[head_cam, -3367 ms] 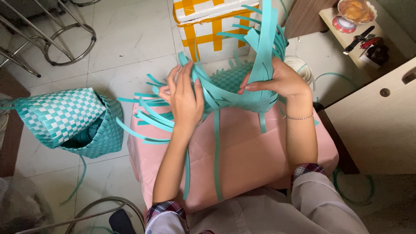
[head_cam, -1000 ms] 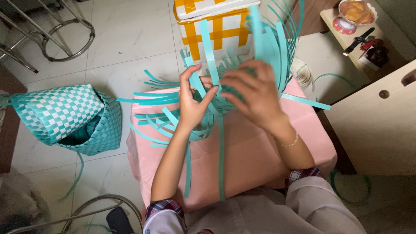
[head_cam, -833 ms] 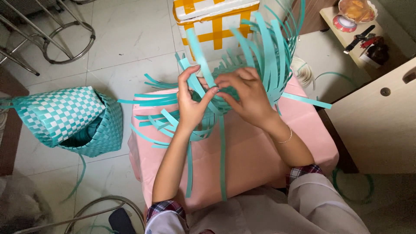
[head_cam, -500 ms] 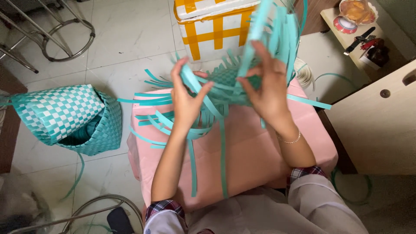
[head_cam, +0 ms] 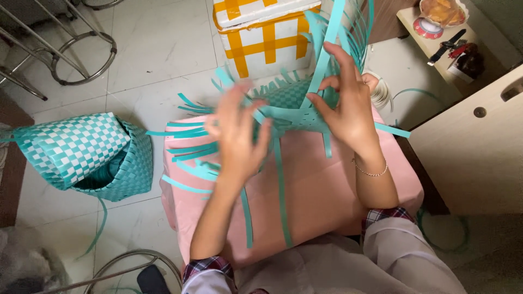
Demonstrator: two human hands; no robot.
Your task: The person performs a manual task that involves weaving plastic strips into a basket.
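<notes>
Both hands over the pink-covered table (head_cam: 327,190). Left hand (head_cam: 238,136) blurred, fingers spread open, hovering above loose teal strips (head_cam: 190,149) of a half-woven teal basket (head_cam: 289,103). Right hand (head_cam: 346,106) pinching one upright teal strip (head_cam: 327,49) between thumb and fingers. Basket resting at the table's far edge. Finished teal-and-white woven basket (head_cam: 81,155) on the floor, off left. Yellow-and-white box (head_cam: 261,32) beyond.
</notes>
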